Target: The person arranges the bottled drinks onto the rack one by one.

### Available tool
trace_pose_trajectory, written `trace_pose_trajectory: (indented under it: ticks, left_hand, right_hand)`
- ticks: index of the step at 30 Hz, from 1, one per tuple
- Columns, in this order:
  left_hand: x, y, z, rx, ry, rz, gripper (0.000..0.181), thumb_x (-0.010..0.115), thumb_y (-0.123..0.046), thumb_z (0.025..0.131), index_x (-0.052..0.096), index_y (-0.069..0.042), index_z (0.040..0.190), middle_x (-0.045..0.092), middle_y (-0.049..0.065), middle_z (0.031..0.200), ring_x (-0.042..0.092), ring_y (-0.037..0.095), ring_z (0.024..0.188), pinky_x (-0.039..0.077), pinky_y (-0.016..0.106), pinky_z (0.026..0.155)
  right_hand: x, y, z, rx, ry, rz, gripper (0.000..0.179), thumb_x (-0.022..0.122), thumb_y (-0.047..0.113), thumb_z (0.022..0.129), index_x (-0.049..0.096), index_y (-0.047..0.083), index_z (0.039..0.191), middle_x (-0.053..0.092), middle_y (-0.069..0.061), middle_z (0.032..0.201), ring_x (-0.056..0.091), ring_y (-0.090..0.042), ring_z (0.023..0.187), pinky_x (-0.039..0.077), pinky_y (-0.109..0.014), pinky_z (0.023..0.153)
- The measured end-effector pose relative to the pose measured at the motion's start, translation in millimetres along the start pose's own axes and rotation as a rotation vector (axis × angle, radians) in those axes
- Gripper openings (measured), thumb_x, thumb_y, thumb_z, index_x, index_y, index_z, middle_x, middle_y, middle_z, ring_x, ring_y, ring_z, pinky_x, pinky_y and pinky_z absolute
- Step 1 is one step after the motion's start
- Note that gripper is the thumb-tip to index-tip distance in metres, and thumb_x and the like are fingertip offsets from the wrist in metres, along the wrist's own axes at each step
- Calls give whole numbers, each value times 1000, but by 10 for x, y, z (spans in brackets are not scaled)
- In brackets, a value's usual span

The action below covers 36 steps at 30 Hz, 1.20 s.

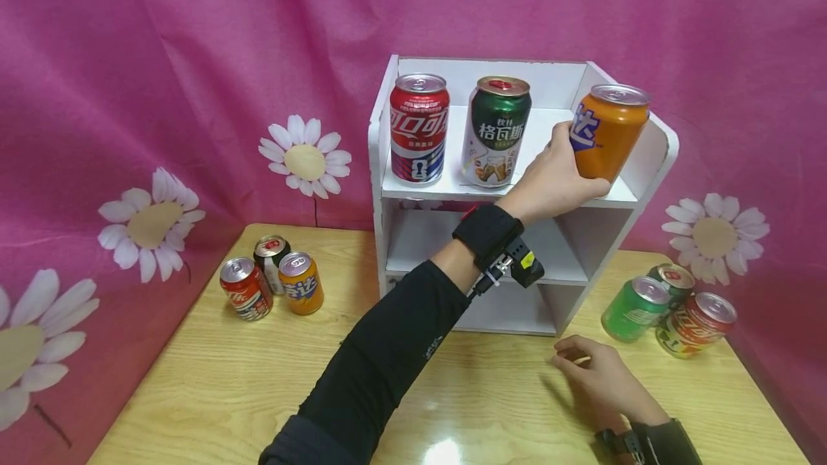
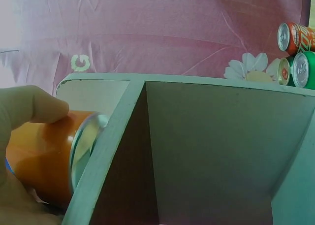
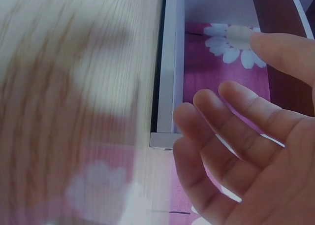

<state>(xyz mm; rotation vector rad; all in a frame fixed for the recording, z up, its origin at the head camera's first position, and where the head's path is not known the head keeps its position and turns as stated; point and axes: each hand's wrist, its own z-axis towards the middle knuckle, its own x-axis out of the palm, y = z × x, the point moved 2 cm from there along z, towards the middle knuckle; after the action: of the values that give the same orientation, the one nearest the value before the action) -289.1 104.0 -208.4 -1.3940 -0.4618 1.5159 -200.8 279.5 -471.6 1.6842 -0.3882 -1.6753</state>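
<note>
With my left hand (image 1: 557, 174) I grip an orange soda can (image 1: 610, 135) low on its side, at the right end of the white shelf's (image 1: 654, 156) top level. In the left wrist view the can's (image 2: 44, 151) bottom end lies close to the top board's front edge. To its left on the same level stand a green and white kvass can (image 1: 496, 131) and a red cola can (image 1: 419, 129), both upright. My right hand (image 1: 607, 375) is over the table near the shelf's lower right corner, fingers loosely bent, holding nothing.
On the table's left stand a red can (image 1: 246, 288), a dark-topped can (image 1: 270, 257) and an orange can (image 1: 301, 283). At the right are a green can (image 1: 636, 309), a dark green can (image 1: 675, 282) and a red patterned can (image 1: 696, 325). A pink flowered curtain (image 1: 194, 56) hangs behind.
</note>
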Motion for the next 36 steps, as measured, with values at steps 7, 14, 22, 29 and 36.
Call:
trace_pose_trajectory:
  ticks: [7,14,22,29,36]
  left_hand:
    - [21,-12,-4,0,-40,37,85,76,-29,75,25,-16,142,50,-5,120,50,3,103,39,16,85]
    - [40,-10,-11,1,-73,45,84,77,-31,75,26,-17,140,50,-4,119,50,4,102,41,17,85]
    - [73,-24,-20,-1,-134,101,85,78,-37,74,28,-17,139,49,-2,120,49,5,104,41,17,86]
    - [27,-7,10,-4,-53,-3,91,77,-30,75,20,-20,144,46,-5,124,48,4,106,40,19,89]
    - [23,2,7,-17,-8,-17,86,76,-25,77,23,-18,144,48,-6,124,49,4,107,40,19,91]
  right_hand:
    - [-15,8,-12,-1,-20,-14,14,67,16,89,66,6,98,65,5,86,60,-6,81,52,-26,67]
    - [-6,17,-14,-22,-28,-14,12,67,14,88,66,5,97,65,5,85,60,-5,80,52,-26,67]
    - [7,18,-17,-14,-18,-6,12,67,16,89,66,6,96,66,5,85,60,-6,80,52,-26,67]
    - [3,21,-16,-2,-15,-14,13,67,16,89,65,6,97,66,5,86,61,-6,81,52,-26,68]
    - [-21,22,-18,6,-24,-29,16,68,18,88,67,7,99,65,4,88,60,-6,82,52,-26,67]
